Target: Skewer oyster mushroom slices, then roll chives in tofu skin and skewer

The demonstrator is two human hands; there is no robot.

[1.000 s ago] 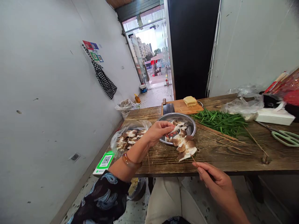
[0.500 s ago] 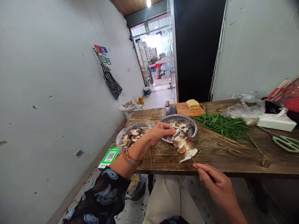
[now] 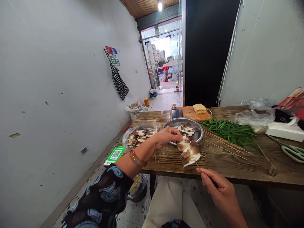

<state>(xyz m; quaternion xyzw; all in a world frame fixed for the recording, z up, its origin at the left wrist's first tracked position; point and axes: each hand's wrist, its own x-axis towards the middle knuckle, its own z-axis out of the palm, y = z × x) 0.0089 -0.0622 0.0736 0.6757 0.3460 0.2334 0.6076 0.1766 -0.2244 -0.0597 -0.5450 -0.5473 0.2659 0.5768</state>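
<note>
My right hand (image 3: 217, 183) pinches the lower end of a thin wooden skewer (image 3: 197, 165) in front of the table edge. Several brown-and-white mushroom pieces (image 3: 188, 151) are threaded along it. At the upper end of the stack, my left hand (image 3: 169, 136) has its fingers closed on a mushroom piece, partly hidden by the hand. Just behind is a steel bowl (image 3: 200, 134) with more mushroom pieces (image 3: 186, 129) inside. Left of my forearm, a clear plastic bag (image 3: 154, 125) holds mushroom skewers (image 3: 140, 136).
Bare skewers (image 3: 225, 144) lie beside chopped green leaves (image 3: 229, 129) on the wooden table (image 3: 166, 160). Behind stand a cutting board (image 3: 188, 111), a cleaver (image 3: 177, 113) and stacked yellow sheets (image 3: 199, 108). Scissors (image 3: 293, 152) lie at right; a QR-code card (image 3: 115, 155) is at left.
The camera view has shifted, so the room appears farther right. My left hand has pressed the mushroom piece closer to the stack on the skewer. My right hand keeps its grip.
</note>
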